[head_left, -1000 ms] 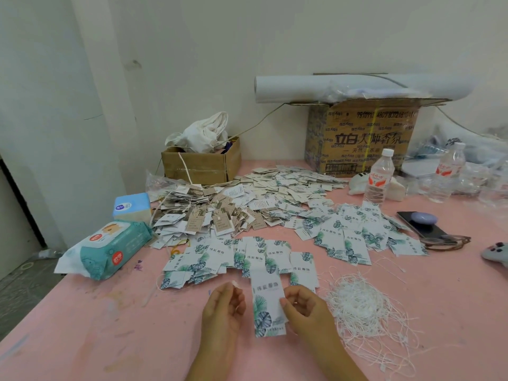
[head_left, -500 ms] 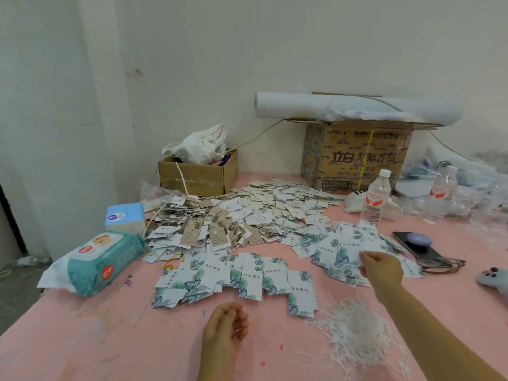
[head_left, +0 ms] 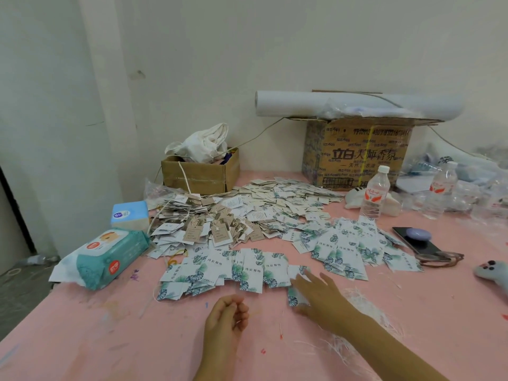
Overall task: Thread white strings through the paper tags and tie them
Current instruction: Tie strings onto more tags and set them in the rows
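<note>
Left hand [head_left: 226, 314] is seen low in the centre of the frame over the pink counter [head_left: 82, 339], fingers curled in; whether a string is pinched cannot be told. Up and to its left, a heap of strung tags [head_left: 198, 229] is judged done. Many leaf-printed tags [head_left: 247, 268] in the middle show no string, so much work is judged left. Right hand [head_left: 319, 292] is laid flat, fingers spread, on 1 leaf tag [head_left: 294, 296]. White strings [head_left: 342, 344] are piled beside its forearm, lower right.

White leaf-printed tags [head_left: 248, 266], pink table [head_left: 82, 339]
</note>
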The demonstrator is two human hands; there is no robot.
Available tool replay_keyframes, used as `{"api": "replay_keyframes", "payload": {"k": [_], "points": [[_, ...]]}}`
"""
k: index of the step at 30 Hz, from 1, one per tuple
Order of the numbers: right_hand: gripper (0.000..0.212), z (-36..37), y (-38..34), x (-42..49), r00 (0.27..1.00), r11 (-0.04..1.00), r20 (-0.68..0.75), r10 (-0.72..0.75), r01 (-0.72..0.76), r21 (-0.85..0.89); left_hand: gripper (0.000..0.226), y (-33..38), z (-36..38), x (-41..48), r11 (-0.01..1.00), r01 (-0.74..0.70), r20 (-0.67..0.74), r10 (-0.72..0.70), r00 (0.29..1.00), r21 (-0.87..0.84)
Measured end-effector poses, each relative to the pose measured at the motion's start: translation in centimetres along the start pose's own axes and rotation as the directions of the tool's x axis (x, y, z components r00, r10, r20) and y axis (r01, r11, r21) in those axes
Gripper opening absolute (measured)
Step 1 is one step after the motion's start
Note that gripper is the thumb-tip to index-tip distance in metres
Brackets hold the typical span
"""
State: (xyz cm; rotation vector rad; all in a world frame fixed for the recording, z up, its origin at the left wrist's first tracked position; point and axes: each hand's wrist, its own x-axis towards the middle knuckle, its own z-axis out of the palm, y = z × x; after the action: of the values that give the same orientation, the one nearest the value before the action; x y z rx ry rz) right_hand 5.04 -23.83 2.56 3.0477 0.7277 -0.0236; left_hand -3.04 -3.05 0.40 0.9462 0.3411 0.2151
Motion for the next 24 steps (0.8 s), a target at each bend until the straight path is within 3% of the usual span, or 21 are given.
{"api": "replay_keyframes", "payload": {"k": [4,9,12,14,16,17,19,22,24], "points": [[0.056,-1.1,-0.6,-0.1,0.999,0.999,0.047,0.023,-0.024,0.020,0.031,0.1,0.1,0.0,0.999,0.010,-0.012,-0.010,1.000,-0.034],[0.013,-2.7,-1.8,-0.6,0.992,0.998,0.110,0.061,-0.057,-0.035,0.030,0.1,0.0,-0.3,0.999,0.015,-0.006,-0.015,1.000,-0.042],[0.027,-3.3,-2.2,-0.7,0.991,0.993,0.104,0.088,-0.079,-0.087,0.029,0.2,0.0,-0.5,0.999,0.015,-0.005,-0.015,1.000,-0.043],[0.020,-3.8,-2.5,-0.7,0.989,0.993,0.101,0.110,-0.106,-0.051,0.029,0.4,-0.1,-0.6,0.999,0.015,-0.008,-0.016,1.000,-0.048],[0.027,-4.3,-2.5,-1.2,0.978,0.981,0.097,0.186,-0.190,0.028,0.030,0.5,-0.1,-0.7,0.999,0.014,-0.009,-0.014,1.000,-0.051],[0.033,-4.8,-2.6,-1.8,0.969,0.969,0.055,0.241,-0.244,0.046,0.029,0.5,-0.1,-0.7,0.999,0.018,-0.006,-0.018,1.000,-0.049],[0.054,-5.6,-3.1,-3.0,0.934,0.970,-0.268,0.238,-0.242,0.016,0.028,0.6,-0.1,-0.7,0.999,0.025,0.007,-0.025,1.000,-0.046],[0.067,-5.9,-4.5,-4.7,0.741,1.000,-0.671,-0.012,0.011,-0.006,0.025,0.7,0.4,-0.9,0.996,0.057,0.048,-0.054,0.997,-0.065],[0.052,-4.6,-6.5,-4.9,0.700,0.978,-0.695,-0.166,0.207,-0.025,0.032,0.8,0.8,-1.2,0.989,0.123,0.102,-0.115,0.988,-0.076]]}}
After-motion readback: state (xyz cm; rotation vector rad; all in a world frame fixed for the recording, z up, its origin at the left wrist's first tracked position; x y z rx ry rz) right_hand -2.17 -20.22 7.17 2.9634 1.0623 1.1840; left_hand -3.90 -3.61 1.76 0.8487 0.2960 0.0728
